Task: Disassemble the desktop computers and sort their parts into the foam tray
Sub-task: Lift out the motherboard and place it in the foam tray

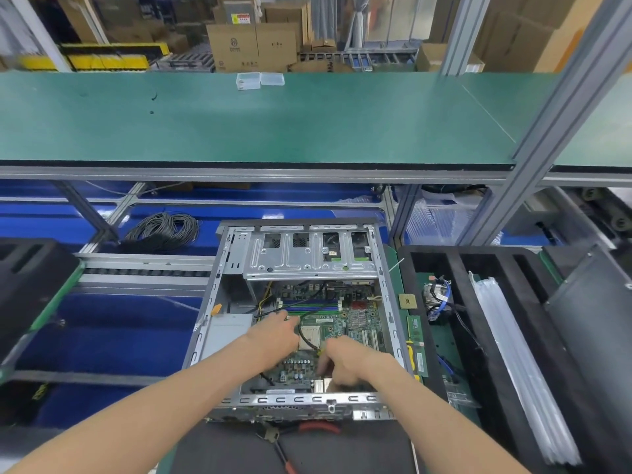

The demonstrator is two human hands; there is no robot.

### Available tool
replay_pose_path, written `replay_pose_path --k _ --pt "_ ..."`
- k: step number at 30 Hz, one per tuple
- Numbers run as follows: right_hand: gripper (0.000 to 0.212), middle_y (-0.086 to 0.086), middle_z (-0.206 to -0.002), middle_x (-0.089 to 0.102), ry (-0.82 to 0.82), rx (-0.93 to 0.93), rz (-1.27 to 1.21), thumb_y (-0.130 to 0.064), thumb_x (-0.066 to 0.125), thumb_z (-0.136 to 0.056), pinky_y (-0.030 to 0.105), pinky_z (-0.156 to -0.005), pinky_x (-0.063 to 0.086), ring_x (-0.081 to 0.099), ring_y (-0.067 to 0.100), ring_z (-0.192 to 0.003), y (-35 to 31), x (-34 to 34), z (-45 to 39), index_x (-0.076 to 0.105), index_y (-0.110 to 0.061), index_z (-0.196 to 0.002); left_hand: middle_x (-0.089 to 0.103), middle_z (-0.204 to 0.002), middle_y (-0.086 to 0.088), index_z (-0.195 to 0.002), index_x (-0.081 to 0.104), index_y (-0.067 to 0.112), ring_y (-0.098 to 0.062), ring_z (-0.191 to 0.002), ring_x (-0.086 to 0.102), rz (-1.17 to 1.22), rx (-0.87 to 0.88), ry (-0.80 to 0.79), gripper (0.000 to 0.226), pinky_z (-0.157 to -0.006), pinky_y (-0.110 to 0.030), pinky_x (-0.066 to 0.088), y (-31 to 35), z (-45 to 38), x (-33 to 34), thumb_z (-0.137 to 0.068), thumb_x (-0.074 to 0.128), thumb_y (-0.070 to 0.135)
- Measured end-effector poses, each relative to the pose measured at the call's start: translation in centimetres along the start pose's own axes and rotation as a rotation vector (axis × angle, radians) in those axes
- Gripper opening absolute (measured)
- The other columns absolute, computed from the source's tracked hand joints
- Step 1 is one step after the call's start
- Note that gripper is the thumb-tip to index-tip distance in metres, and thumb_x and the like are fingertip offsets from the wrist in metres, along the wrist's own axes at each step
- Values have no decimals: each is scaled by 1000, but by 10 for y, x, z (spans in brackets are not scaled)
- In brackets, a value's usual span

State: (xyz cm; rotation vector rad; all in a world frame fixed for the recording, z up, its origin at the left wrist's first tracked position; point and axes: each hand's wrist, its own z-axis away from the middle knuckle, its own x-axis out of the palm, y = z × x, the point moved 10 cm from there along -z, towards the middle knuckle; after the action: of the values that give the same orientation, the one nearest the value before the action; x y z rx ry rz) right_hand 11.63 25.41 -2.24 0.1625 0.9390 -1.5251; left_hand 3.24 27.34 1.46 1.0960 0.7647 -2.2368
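- One view only — a wide-angle camera worn on the person's head, looking forward and steeply down.
- It sits close over the open computer case (301, 319), which fills the lower centre of the frame.
- Both forearms enter from the bottom edge; the left hand (273, 331) and right hand (345, 360) meet just below centre.
- The green shelf (256, 124) spans the upper middle, farther off — its edges bow with the lens.
- Cardboard boxes (253, 46) line the top edge, farthest away.
- The black foam tray (455, 302) lies at lower right.
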Motion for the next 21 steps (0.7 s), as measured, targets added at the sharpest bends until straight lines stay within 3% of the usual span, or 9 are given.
replay_pose_path --k 2,7,10,13,17,21 --pt "41 9 -132 65 -1 -4 0 3 70 -86 35 -103 51 63 28 -115 1 -1 3 69 -9 -125 50 -138 -24 -119 63 -4 -40 -127 43 -53 50 -25 25 -102 -50 43 9 -1 0 -95 58 -1" --pt "45 12 -127 65 1 -82 178 4 60 -89 40 -98 54 64 31 -109 -16 -1 13 63 -9 -132 56 -130 -22 -128 58 -2 -41 -118 58 34 4 -228 31 -97 -50 52 19 -1 15 -98 52 -6" --pt "28 14 -101 64 -4 -139 391 4 53 -92 41 -78 57 63 32 -87 -30 3 14 64 -2 -118 55 -132 -19 -133 56 3 -38 -118 59 56 -47 -263 35 -94 -46 52 14 1 21 -98 56 6" --pt "21 9 -78 51 18 -193 509 9 46 -95 35 -66 48 56 29 -74 -44 3 15 62 1 -106 60 -130 -14 -127 60 8 -35 -119 58 -16 -73 -220 30 -101 -47 43 8 3 19 -98 57 16" --pt "19 9 -76 50 26 -216 511 9 47 -95 34 -65 47 56 29 -71 -49 -1 17 62 1 -105 60 -135 -12 -129 60 11 -33 -129 50 -95 -81 -168 31 -112 -46 34 3 5 16 -99 59 18" --pt "15 7 -76 48 39 -217 484 5 54 -90 43 -74 59 60 32 -76 -49 -8 25 63 1 -101 60 -138 -8 -130 62 17 -30 -137 41 -201 -99 -128 33 -118 -47 22 -2 7 6 -98 63 23"
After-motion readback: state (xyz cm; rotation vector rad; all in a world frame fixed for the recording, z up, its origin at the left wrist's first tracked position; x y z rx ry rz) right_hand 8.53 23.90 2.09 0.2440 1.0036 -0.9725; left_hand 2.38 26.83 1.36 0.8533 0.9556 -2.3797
